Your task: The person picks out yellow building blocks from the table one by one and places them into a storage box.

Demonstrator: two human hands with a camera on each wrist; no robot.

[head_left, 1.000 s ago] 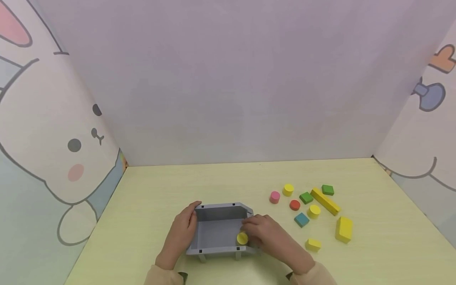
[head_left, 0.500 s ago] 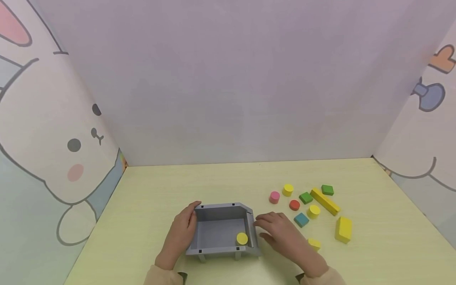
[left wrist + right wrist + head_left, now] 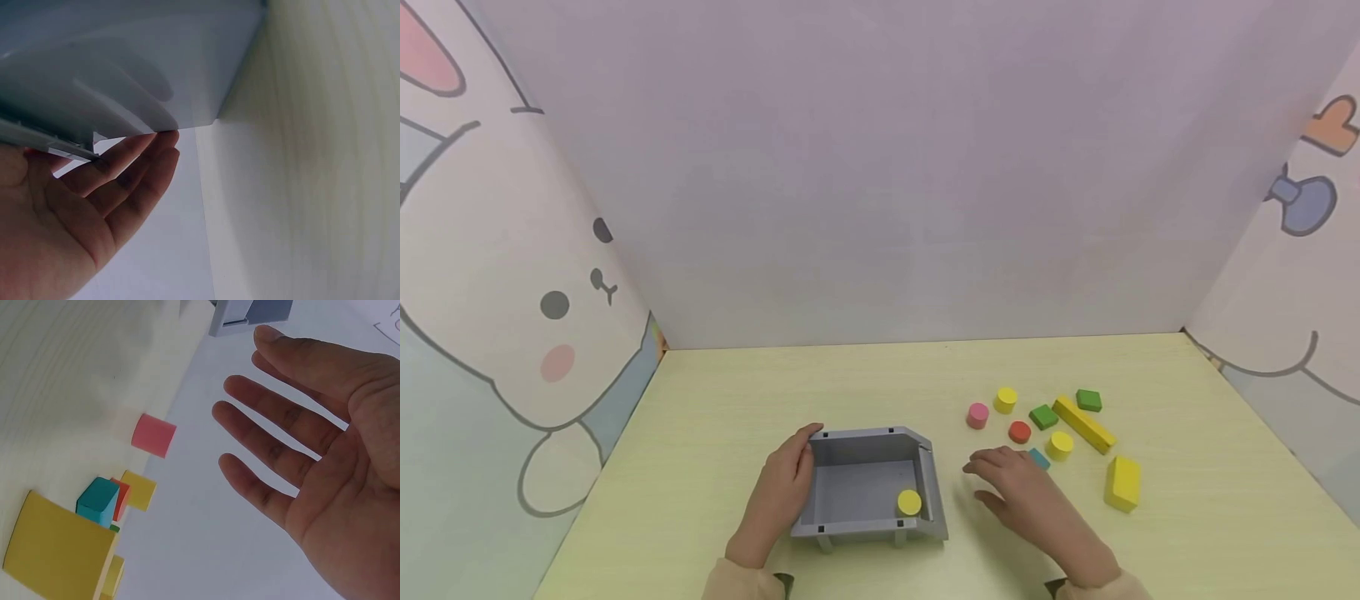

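Note:
A grey plastic storage bin (image 3: 865,483) sits on the table, a yellow cylinder block (image 3: 909,502) in its right front corner. My left hand (image 3: 780,492) holds the bin's left side; in the left wrist view its fingers (image 3: 140,181) lie against the outside wall. Between the bin and the loose blocks, my right hand (image 3: 1018,496) hovers empty, with fingers spread in the right wrist view. It partly covers a teal block (image 3: 1040,458). Nearby lie a pink cylinder (image 3: 977,416), a red disc (image 3: 1019,432) and another yellow cylinder (image 3: 1060,446).
Farther right lie a long yellow bar (image 3: 1084,424), a yellow rectangular block (image 3: 1122,483) and green blocks, one of them (image 3: 1088,400) farthest back. A third yellow cylinder (image 3: 1006,400) stands behind the red disc. A pale wall (image 3: 917,208) closes off the table's back.
My right hand has let go of the yellow cylinder in the bin and moved right, out over the table. A small yellow block is now hidden behind it. My left hand has stayed put.

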